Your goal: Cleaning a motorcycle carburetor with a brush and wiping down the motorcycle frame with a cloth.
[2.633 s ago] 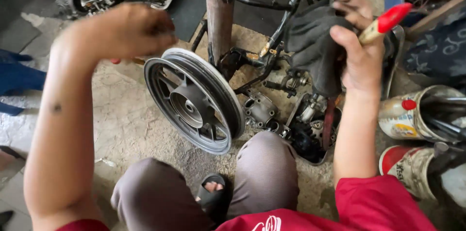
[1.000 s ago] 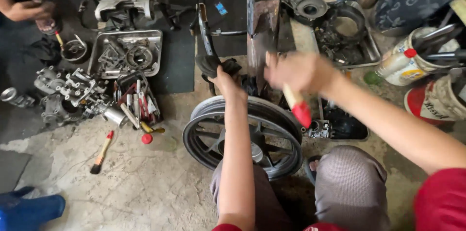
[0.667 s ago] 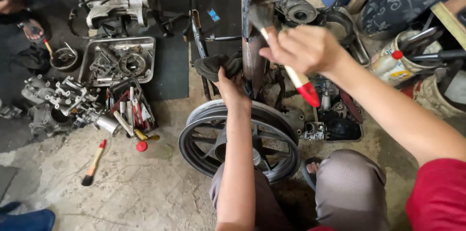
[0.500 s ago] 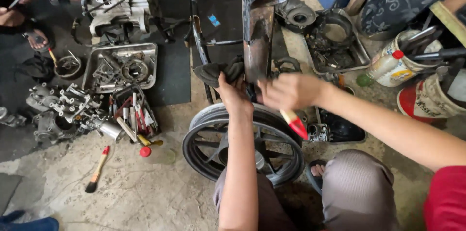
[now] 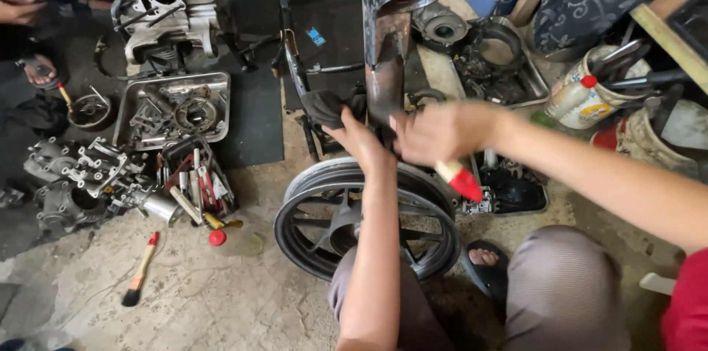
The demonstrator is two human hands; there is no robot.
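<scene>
Keep left hand [image 5: 359, 143] pinching the dark rag [image 5: 323, 106] against the rusty frame tube [image 5: 386, 74], right hand [image 5: 441, 132] fisted round the red-handled brush [image 5: 459, 180] beside it.

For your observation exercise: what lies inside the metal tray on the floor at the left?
The tray holds greasy engine parts, among them a round gear-like piece. Its floor beneath them is covered, and tools overlap its near edge.

One wheel [image 5: 365, 222], two brushes [image 5: 140, 270] [image 5: 459, 179], two trays [image 5: 177, 104] [image 5: 538, 85].
</scene>
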